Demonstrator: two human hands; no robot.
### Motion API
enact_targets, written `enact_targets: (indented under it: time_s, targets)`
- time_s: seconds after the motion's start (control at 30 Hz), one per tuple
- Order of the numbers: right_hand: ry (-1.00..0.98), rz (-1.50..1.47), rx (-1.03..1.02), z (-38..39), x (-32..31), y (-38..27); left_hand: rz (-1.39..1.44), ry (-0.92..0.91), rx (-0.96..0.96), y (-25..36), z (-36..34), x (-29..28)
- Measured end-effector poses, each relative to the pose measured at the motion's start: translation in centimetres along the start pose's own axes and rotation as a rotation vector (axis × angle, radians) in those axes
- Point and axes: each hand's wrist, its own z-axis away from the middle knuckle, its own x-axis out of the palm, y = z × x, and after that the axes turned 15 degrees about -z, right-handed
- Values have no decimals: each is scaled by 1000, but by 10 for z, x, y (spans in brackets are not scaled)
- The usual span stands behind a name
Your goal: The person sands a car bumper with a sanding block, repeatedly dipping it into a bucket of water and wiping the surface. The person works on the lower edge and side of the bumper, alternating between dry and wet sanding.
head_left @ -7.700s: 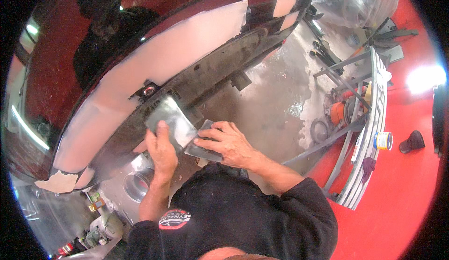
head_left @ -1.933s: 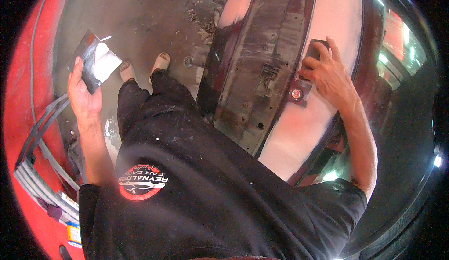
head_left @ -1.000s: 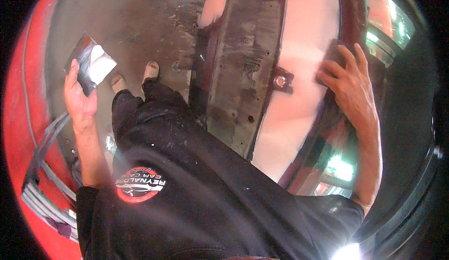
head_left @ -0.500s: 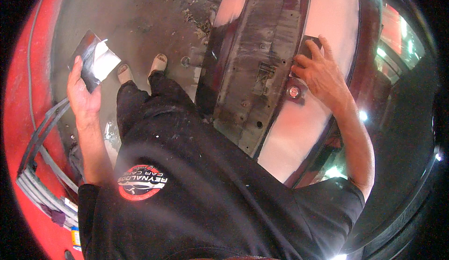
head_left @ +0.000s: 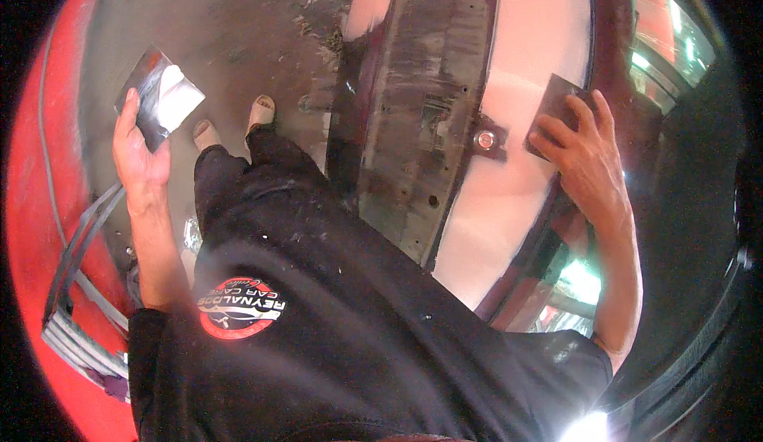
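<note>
The person's right hand (head_left: 584,152) grips a dark rectangular spreader (head_left: 556,112), fingers fanned across its back, probably to even the pressure, over the right edge of a pale strip (head_left: 497,211) on a maroon car panel (head_left: 610,29). Well apart, the left hand (head_left: 143,152) grasps a dark glossy plate (head_left: 141,96) bearing white paste (head_left: 178,97), seemingly to keep it clear of the bodywork. The strip looks matte, smooth and pinkish around a lock cylinder (head_left: 485,140) at its left edge.
</note>
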Motion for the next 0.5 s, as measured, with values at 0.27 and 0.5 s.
enact_targets:
  time_s: [0.27, 0.5]
  targets:
    - [52, 19, 19, -4, -20, 2, 17, -59, 7, -2, -7, -6]
    - [108, 23, -131, -79, 29, 41, -36, 148, -33, -9, -2, -6]
